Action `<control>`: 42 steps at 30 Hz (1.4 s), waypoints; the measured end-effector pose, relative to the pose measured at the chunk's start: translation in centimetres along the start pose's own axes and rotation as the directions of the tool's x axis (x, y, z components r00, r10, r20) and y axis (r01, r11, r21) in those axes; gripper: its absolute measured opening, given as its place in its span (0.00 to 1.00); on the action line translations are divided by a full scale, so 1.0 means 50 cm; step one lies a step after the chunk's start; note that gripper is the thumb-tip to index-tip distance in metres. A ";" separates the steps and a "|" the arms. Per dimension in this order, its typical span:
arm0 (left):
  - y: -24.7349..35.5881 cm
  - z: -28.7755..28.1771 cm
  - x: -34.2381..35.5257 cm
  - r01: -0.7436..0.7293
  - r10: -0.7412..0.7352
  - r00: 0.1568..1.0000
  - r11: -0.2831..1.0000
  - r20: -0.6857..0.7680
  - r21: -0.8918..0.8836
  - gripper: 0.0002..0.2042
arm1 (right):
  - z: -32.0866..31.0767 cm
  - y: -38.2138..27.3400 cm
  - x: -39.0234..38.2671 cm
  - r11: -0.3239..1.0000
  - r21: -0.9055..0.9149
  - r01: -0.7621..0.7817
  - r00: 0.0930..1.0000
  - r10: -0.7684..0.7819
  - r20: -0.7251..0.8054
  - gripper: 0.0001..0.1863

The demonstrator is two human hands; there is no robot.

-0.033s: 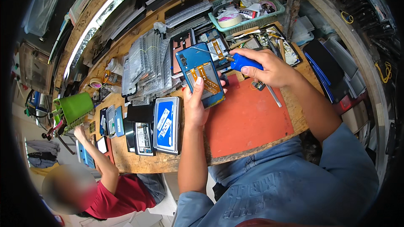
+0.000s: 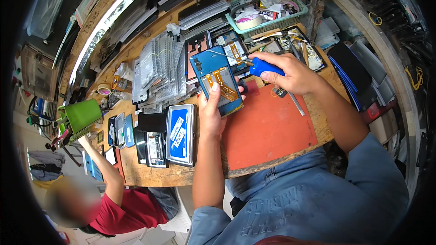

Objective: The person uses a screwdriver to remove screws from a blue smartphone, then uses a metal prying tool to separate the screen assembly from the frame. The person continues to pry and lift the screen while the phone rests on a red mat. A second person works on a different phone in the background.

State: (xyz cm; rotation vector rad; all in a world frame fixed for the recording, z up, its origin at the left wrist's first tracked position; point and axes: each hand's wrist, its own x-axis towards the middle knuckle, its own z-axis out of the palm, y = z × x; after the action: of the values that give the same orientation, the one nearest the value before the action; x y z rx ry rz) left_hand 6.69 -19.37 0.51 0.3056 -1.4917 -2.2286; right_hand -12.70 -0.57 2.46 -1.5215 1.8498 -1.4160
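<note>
I see the left hand (image 2: 211, 117) curled around a blue phone (image 2: 223, 79), thumb on its back. The right hand's (image 2: 293, 73) fingers close round a screwdriver (image 2: 268, 67), its shaft left of them, over the phone's top.

Left of the orange mat (image 2: 272, 136), the left forearm (image 2: 208, 168) rises, the left hand (image 2: 211, 114) gripping, thumb (image 2: 215, 92) extended. By the mat's far edge, the right hand (image 2: 294, 73) curls, index finger (image 2: 262, 57) outstretched; the right forearm (image 2: 346, 118) slants in from its right.
</note>
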 end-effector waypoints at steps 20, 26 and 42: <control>-0.007 0.002 0.012 0.063 -0.061 0.998 0.991 -0.025 0.120 0.21 | 0.016 -0.010 0.001 0.987 -0.128 0.096 0.988 -0.079 0.132 0.30; -0.010 0.011 0.013 0.036 -0.034 0.999 0.994 -0.015 0.104 0.19 | 0.011 -0.029 0.002 0.989 -0.140 0.053 0.983 -0.027 0.183 0.31; -0.001 0.009 0.010 -0.026 0.027 1.000 0.984 -0.005 0.179 0.27 | 0.029 -0.011 -0.002 0.989 -0.107 0.105 0.970 -0.078 0.230 0.32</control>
State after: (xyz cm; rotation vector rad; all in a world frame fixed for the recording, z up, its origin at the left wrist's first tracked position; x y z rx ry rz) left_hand 6.04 -19.24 0.66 0.3468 -1.6860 -2.0744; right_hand -11.27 -1.13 2.26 -1.7657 1.7722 -1.1338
